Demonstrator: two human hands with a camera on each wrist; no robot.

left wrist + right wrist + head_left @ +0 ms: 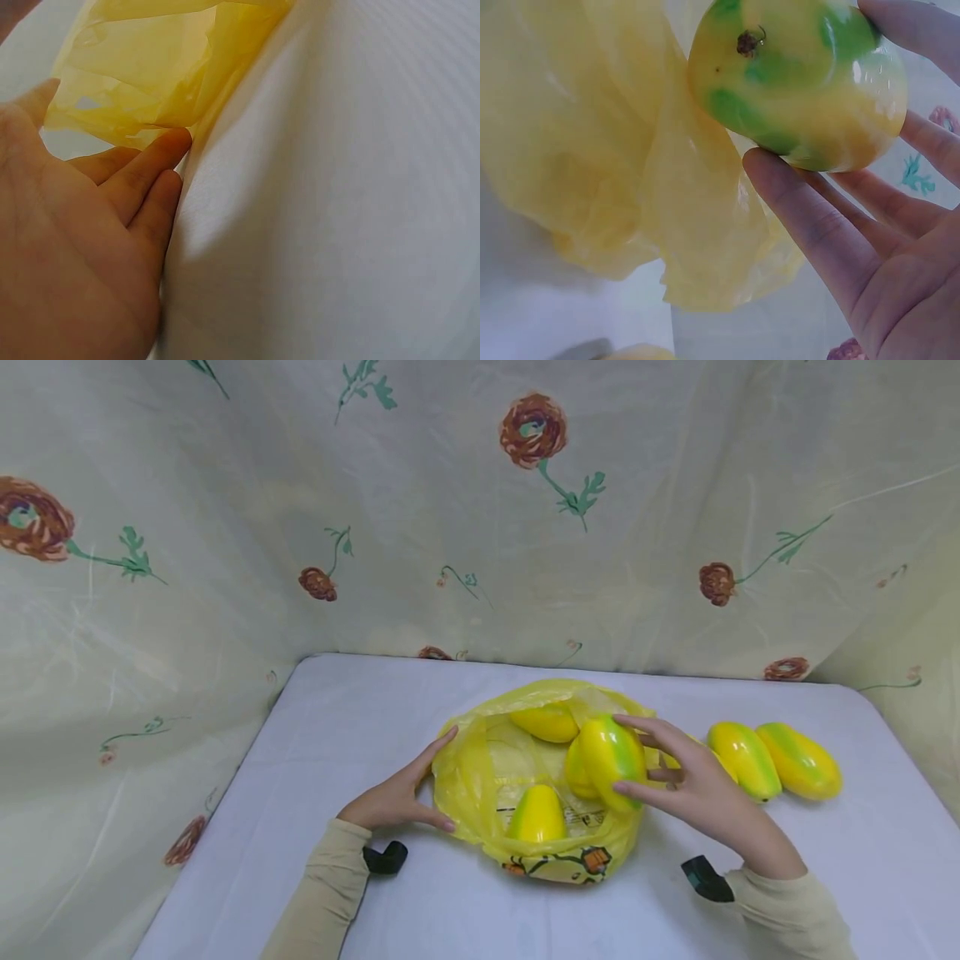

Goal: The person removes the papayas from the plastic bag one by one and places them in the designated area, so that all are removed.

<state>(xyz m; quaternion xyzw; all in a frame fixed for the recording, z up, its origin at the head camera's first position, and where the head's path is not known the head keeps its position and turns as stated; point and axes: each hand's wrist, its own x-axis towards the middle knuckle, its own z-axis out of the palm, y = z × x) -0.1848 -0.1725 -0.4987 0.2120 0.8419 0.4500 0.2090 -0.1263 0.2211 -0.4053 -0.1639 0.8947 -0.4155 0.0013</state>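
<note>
A yellow plastic bag (pixel 465 785) lies with its mouth wide, and several glossy yellow-green mangoes show inside, one mango (pixel 538 814) near the front rim and another mango (pixel 551 723) at the back. My right hand (pixel 693 777) holds a mango (pixel 615 760) between thumb and fingers at the right side of the bag's mouth. The brown stem end of that held mango (pixel 802 82) faces the right wrist camera. My left hand (pixel 397 789) rests against the bag's left side, fingers spread along the film. In the left wrist view its fingers (pixel 161 154) lie fairly straight beside the bag (pixel 150 75).
Two more mangoes lie side by side on the white-covered table (pixel 420 910) at the right, the outer mango (pixel 801 762) touching the inner mango (pixel 742 758). Part of another shows behind my right hand. A flowered curtain (pixel 420 510) hangs behind the table.
</note>
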